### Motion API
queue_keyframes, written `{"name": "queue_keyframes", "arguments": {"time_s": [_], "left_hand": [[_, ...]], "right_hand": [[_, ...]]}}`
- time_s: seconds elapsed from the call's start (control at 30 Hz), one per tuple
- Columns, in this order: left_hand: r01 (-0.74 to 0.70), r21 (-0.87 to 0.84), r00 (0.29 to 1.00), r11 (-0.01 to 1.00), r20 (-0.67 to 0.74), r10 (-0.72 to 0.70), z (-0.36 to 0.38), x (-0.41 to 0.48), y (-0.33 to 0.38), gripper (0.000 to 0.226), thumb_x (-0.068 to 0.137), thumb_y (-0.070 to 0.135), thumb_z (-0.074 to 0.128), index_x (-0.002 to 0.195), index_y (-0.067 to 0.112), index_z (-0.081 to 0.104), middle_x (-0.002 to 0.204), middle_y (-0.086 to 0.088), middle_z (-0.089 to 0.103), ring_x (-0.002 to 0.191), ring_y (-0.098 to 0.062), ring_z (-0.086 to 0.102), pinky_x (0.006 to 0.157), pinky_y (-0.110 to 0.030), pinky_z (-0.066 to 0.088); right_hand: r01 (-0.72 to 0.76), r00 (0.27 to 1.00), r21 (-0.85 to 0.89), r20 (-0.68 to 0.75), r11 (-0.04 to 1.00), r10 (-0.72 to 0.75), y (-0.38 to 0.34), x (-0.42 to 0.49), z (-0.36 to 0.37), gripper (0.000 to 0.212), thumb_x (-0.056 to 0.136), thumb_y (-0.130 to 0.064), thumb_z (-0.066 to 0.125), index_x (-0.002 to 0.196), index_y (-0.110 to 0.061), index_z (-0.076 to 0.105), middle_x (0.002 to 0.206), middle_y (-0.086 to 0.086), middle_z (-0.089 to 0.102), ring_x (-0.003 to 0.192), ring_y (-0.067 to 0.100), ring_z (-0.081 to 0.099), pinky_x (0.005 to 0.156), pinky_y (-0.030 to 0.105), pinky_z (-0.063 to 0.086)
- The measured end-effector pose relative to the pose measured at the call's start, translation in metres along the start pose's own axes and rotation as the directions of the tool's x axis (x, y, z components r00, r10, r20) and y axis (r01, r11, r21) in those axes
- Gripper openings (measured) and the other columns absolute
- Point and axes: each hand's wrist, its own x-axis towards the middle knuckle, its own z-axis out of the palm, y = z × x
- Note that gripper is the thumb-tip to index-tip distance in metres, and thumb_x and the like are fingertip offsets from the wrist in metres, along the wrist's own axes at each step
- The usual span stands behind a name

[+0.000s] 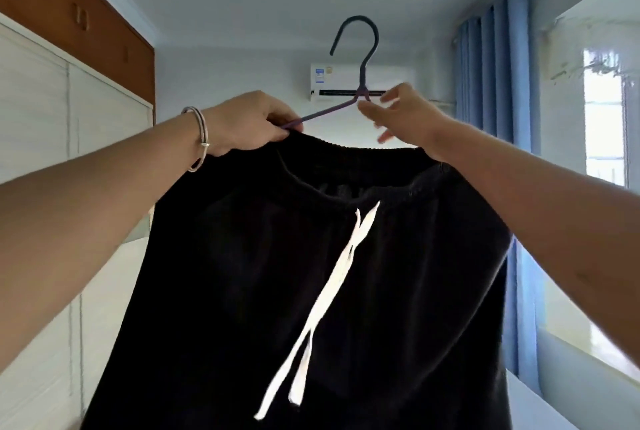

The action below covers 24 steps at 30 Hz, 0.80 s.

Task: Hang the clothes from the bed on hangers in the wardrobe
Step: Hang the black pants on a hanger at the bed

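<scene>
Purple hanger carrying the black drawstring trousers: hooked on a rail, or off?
Off. The purple hanger hooks nothing; the left hand grips its arm and the black drawstring trousers. The right hand is blurred: grip cannot be told.

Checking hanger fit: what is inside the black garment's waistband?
The purple hanger slants down to the waistband at the left hand. Its end is covered by fingers and cloth; its other arm is hidden behind the right hand.

The black pants [311, 273] fill the space from 4 to 8 o'clock. The wardrobe [52, 100] blocks 9 to 10 o'clock. The blue curtain [491, 66] hangs at 2 o'clock. Above the hanger [364, 71], at 12 o'clock, is open air.
</scene>
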Motion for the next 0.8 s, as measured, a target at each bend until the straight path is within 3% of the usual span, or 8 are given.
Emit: {"name": "queue_keyframes", "arguments": {"time_s": [0.1, 0.17, 0.23, 0.3, 0.37, 0.43, 0.6, 0.8], "left_hand": [[-0.006, 0.074, 1.000, 0.997, -0.005, 0.007, 0.007, -0.008, -0.003, 0.025, 0.088, 0.004, 0.054, 0.107, 0.014, 0.067, 0.106, -0.003, 0.065, 0.098, -0.014, 0.057, 0.086, -0.018, 0.036], [-0.094, 0.230, 0.967, 0.969, -0.212, 0.144, 0.025, -0.022, 0.002, 0.024, 0.090, 0.007, 0.050, 0.110, 0.006, 0.064, 0.115, -0.008, 0.062, 0.113, -0.026, 0.052, 0.095, -0.026, 0.033], [-0.237, 0.327, 0.876, 0.915, -0.336, 0.347, 0.053, -0.048, 0.019, 0.029, 0.093, 0.025, 0.045, 0.104, 0.008, 0.065, 0.109, -0.010, 0.065, 0.107, -0.030, 0.053, 0.092, -0.034, 0.037], [-0.336, 0.359, 0.905, 0.871, -0.133, 0.404, 0.084, -0.070, 0.040, 0.050, 0.090, 0.051, 0.032, 0.110, 0.016, 0.062, 0.107, -0.004, 0.066, 0.097, -0.025, 0.059, 0.085, -0.035, 0.045], [-0.252, 0.331, 0.968, 0.909, 0.076, 0.241, 0.108, -0.074, 0.045, 0.050, 0.092, 0.053, 0.029, 0.123, 0.020, 0.049, 0.116, 0.002, 0.060, 0.103, -0.022, 0.060, 0.082, -0.034, 0.045], [-0.214, 0.261, 0.977, 0.941, 0.074, 0.201, 0.115, -0.066, 0.045, 0.038, 0.097, 0.040, 0.030, 0.124, 0.021, 0.047, 0.116, 0.002, 0.058, 0.104, -0.022, 0.058, 0.079, -0.034, 0.045], [-0.382, 0.083, 0.924, 0.921, 0.015, 0.382, 0.124, -0.076, 0.058, 0.031, 0.096, 0.039, 0.033, 0.117, 0.025, 0.051, 0.111, 0.005, 0.062, 0.104, -0.023, 0.059, 0.078, -0.034, 0.045], [-0.521, 0.086, 0.852, 0.849, 0.104, 0.513, 0.156, -0.093, 0.084, 0.031, 0.097, 0.034, 0.033, 0.120, 0.022, 0.050, 0.114, 0.003, 0.064, 0.100, -0.028, 0.062, 0.071, -0.034, 0.043]], "right_hand": [[0.050, 0.997, 0.023, 0.062, 0.999, -0.051, 0.001, -0.002, 0.000, 0.033, 0.090, -0.044, 0.051, 0.094, -0.016, 0.067, 0.063, -0.004, 0.057, 0.052, 0.008, 0.040, 0.054, 0.018, 0.034], [0.072, 0.997, 0.034, 0.025, 0.997, -0.072, -0.001, 0.000, 0.005, 0.031, 0.092, -0.038, 0.052, 0.088, -0.013, 0.070, 0.060, -0.004, 0.051, 0.052, 0.006, 0.040, 0.050, 0.015, 0.032], [0.072, 0.997, 0.027, 0.009, 0.997, -0.073, -0.004, 0.001, 0.014, 0.031, 0.093, -0.031, 0.051, 0.093, -0.006, 0.070, 0.060, -0.002, 0.051, 0.054, 0.005, 0.042, 0.048, 0.011, 0.035], [0.061, 0.998, 0.018, 0.028, 0.998, -0.062, -0.008, 0.001, 0.023, 0.030, 0.094, -0.027, 0.050, 0.094, -0.004, 0.069, 0.060, -0.002, 0.051, 0.051, 0.006, 0.039, 0.035, 0.005, 0.029], [0.051, 0.997, 0.025, 0.059, 0.998, -0.052, -0.013, 0.002, 0.028, 0.023, 0.094, -0.024, 0.050, 0.092, -0.008, 0.066, 0.061, -0.002, 0.052, 0.049, 0.009, 0.035, 0.029, 0.007, 0.024], [0.048, 0.996, 0.030, 0.075, 0.998, -0.050, -0.015, 0.002, 0.034, 0.017, 0.093, -0.023, 0.051, 0.089, -0.012, 0.063, 0.061, -0.002, 0.052, 0.049, 0.011, 0.035, 0.029, 0.008, 0.024], [0.070, 0.997, -0.032, 0.017, 0.997, -0.070, -0.008, 0.007, 0.044, 0.016, 0.092, -0.024, 0.053, 0.082, -0.016, 0.064, 0.058, -0.003, 0.051, 0.055, 0.007, 0.045, 0.050, 0.019, 0.033], [0.025, 0.999, -0.118, -0.029, 0.993, -0.029, -0.001, 0.010, 0.055, 0.024, 0.091, -0.028, 0.053, 0.087, -0.011, 0.069, 0.062, -0.002, 0.054, 0.063, 0.018, 0.052, 0.067, 0.029, 0.044]]}}
